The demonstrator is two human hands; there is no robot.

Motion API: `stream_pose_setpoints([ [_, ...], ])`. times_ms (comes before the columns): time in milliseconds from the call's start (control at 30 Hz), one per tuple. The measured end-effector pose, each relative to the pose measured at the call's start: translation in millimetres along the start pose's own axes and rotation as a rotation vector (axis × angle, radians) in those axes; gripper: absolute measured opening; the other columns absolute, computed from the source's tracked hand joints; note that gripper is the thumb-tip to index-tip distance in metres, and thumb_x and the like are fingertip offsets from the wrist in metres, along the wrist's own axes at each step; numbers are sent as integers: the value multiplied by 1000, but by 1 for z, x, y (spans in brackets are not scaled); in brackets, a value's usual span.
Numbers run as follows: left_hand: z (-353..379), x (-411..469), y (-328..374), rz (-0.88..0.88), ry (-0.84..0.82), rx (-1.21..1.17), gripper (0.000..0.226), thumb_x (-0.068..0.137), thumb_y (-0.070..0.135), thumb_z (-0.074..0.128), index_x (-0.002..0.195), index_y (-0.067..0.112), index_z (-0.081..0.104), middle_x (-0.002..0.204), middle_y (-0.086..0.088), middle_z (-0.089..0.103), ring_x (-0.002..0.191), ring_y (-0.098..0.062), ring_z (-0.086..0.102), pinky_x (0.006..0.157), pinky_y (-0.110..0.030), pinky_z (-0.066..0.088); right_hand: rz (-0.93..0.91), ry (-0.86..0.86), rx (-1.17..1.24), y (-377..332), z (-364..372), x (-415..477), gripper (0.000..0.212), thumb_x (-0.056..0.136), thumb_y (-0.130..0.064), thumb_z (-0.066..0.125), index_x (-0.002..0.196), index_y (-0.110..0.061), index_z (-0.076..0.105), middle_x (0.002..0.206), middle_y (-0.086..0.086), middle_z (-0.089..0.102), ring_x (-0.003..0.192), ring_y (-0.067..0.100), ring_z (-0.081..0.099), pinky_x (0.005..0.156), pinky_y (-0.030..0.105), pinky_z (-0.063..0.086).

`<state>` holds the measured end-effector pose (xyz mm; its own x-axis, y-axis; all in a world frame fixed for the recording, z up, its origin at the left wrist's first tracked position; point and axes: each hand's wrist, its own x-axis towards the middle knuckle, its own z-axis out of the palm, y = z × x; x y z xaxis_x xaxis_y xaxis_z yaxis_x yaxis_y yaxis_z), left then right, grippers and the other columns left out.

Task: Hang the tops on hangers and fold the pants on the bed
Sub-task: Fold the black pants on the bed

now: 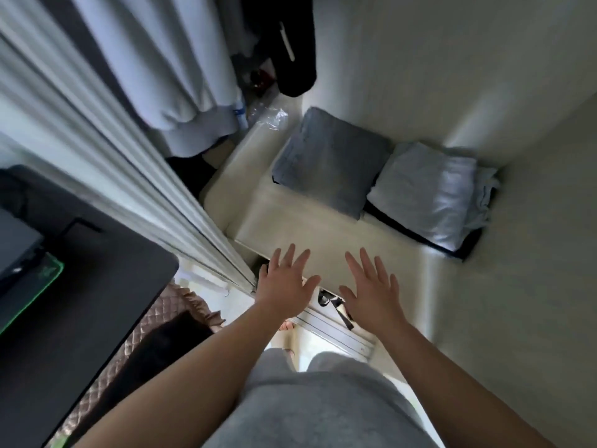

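Two folded stacks lie on a cream shelf surface (290, 221) inside the closet: a grey-blue folded garment (326, 163) on the left and a pale blue folded garment (423, 195) on the right, each on top of something dark. Pale tops (168, 66) hang at the upper left, and a black garment (294, 46) hangs further back. My left hand (284, 282) and my right hand (371, 289) are stretched out side by side over the shelf's near edge, fingers spread, holding nothing.
A white sliding door frame (129, 176) runs diagonally on the left. A black desk (74, 302) with a green-lit mat is at the lower left. A black strap (336, 308) lies in the door track near my right hand. Clear plastic (268, 116) sits behind the shelf.
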<state>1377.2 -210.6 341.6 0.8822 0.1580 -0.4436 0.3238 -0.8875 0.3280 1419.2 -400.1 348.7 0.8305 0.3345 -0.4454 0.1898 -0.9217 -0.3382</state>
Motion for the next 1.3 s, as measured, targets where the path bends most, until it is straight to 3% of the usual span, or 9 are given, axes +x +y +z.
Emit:
stream_pose_setpoints([
  [200,26,-101,9,-82,208,-137,67,100,60,39,159,37,16,169,6,4,155,-22,-3,123,-43,7,-260,-20,-8,-10,2,-55,67,103,-44,41,158,-43,2,167,-11,-13,154,19,-12,123,51,2],
  [333,52,-167,9,-183,233,-229,66,100,60,38,158,42,13,168,13,0,154,-13,-7,124,-44,11,-412,-51,1,-21,12,-89,67,103,-47,42,158,-41,6,168,-10,-7,155,19,-7,123,47,7],
  [500,84,-245,-8,-377,276,-432,63,101,52,45,157,40,20,167,11,12,154,-12,3,124,-39,18,-612,-143,96,-47,35,-131,64,103,-39,48,158,-34,17,168,-8,10,154,15,7,121,39,14],
  [700,121,-333,-43,-711,512,-708,60,99,44,56,153,27,36,160,5,33,148,-16,25,118,-37,31,-750,-428,269,-91,70,-174,60,100,-36,53,154,-41,28,155,-21,35,139,-6,31,107,17,27],
  [833,138,-389,-66,-1011,743,-879,60,96,37,62,149,17,41,149,-4,46,139,-27,40,114,-42,35,-845,-542,242,-128,87,-199,60,99,-37,55,151,-49,27,152,-27,38,139,-5,35,106,19,30],
  [900,144,-417,-78,-1148,861,-961,64,95,37,65,150,16,40,149,-8,46,136,-29,43,113,-43,37,-939,-512,253,-148,93,-212,62,99,-30,57,153,-42,29,155,-24,35,142,-2,32,113,24,30],
  [1033,149,-467,-103,-1345,1127,-1020,79,90,42,70,153,13,31,155,-10,38,143,-30,35,118,-46,29,-1152,-205,255,-183,91,-237,63,92,-10,66,150,-13,42,148,4,47,140,20,39,117,33,29],
  [1167,138,-498,-132,-1251,1298,-1140,78,88,42,73,151,16,35,149,-1,46,140,-22,41,114,-40,36,-1109,91,162,-209,83,-249,65,87,-15,72,146,-7,46,145,14,46,132,36,44,106,50,38],
  [1300,119,-506,-151,-1064,1276,-1172,28,93,35,68,108,12,61,100,4,67,98,-16,65,80,-27,49,-899,-92,182,-227,78,-252,56,94,-24,63,145,-11,44,142,4,42,113,26,57,103,47,45],
])
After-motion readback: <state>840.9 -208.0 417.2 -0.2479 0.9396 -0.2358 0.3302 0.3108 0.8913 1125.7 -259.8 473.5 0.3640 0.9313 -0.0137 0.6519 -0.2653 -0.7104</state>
